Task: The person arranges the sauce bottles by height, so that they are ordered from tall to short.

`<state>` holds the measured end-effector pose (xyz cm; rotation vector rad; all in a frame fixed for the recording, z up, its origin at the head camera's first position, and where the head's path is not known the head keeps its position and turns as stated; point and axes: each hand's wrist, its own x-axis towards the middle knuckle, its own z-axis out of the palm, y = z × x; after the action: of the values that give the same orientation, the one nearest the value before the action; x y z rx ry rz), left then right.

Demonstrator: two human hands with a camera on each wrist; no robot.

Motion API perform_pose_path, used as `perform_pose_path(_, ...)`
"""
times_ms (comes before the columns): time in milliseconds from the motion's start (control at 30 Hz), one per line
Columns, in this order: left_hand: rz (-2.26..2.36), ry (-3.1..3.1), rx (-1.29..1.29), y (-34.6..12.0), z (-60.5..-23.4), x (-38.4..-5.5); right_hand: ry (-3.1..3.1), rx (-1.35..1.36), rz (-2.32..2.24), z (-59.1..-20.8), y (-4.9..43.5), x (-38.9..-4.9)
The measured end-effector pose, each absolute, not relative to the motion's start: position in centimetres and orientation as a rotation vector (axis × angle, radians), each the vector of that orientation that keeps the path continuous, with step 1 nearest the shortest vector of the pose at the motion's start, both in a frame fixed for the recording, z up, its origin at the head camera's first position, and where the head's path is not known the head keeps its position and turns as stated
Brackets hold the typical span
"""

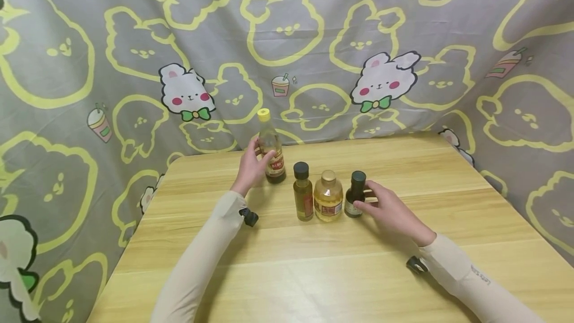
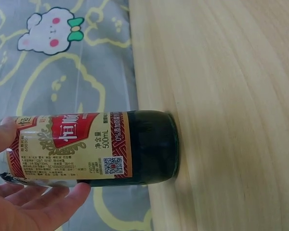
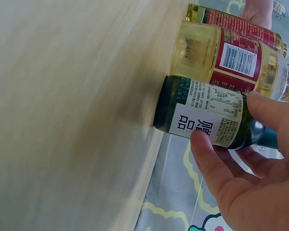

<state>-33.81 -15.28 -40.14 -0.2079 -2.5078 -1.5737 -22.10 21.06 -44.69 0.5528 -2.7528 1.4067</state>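
Note:
My left hand (image 1: 253,166) grips a tall glass vinegar bottle (image 1: 276,163) with a yellow cap, dark liquid and a red-and-cream label. In the left wrist view, the thumb lies on one side of this vinegar bottle (image 2: 82,149) and the fingers on the other. My right hand (image 1: 394,211) holds a small dark green bottle (image 1: 355,196) between thumb and fingers. Its white label faces the right wrist camera, where the small bottle (image 3: 202,113) stands against the table. Left of it are a squat bottle of pale yellow liquid (image 1: 328,198) and a black-capped oil bottle (image 1: 303,198).
All the bottles are on a wooden table (image 1: 287,268), the vinegar bottle farther back than the other three. A grey curtain (image 1: 309,29) with yellow cartoon outlines hangs behind the table and along its sides.

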Motion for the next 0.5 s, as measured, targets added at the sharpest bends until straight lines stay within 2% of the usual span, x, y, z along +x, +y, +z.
perform_pose_path(500, -1.555, -2.489, -0.22, -15.28, -40.18, -34.56, -2.759, 0.551, 1.416, -44.74, 21.11, -22.15)
